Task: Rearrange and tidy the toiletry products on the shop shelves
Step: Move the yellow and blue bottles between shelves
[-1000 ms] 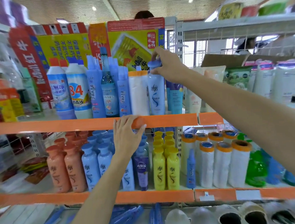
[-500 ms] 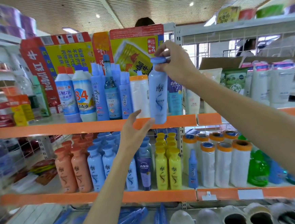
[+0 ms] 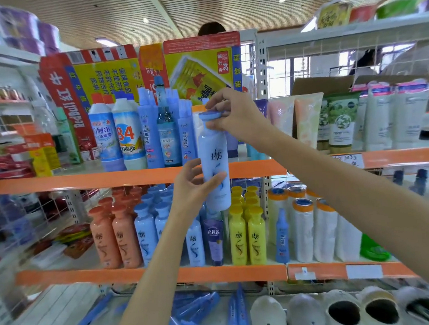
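**Blue bottle off the upper shelf, on its way to its own kind**

In front of the upper orange shelf edge (image 3: 132, 177), a pale blue shampoo bottle (image 3: 215, 167) hangs upright in the air, clear of both shelves, its base level with the caps of the row below that edge. Below the edge and to the left stand two salmon bottles (image 3: 115, 236), then a block of matching blue bottles (image 3: 147, 234); directly below it stand yellow bottles (image 3: 247, 234).

The right hand (image 3: 235, 117), just above the edge, pinches the bottle by its blue cap, fingers and thumb curled round it. The left hand (image 3: 192, 187), just below the edge, cups the bottle's lower body from the left, thumb across the front and fingers bent loosely about it; how firm that hold is cannot be told.

The step in hand looks like a transfer: a stray carried down to the matching blue block. The next move likely calls for lowering it left of the yellow bottles into a free spot among the blue ones, label forward, without knocking the close-packed caps.
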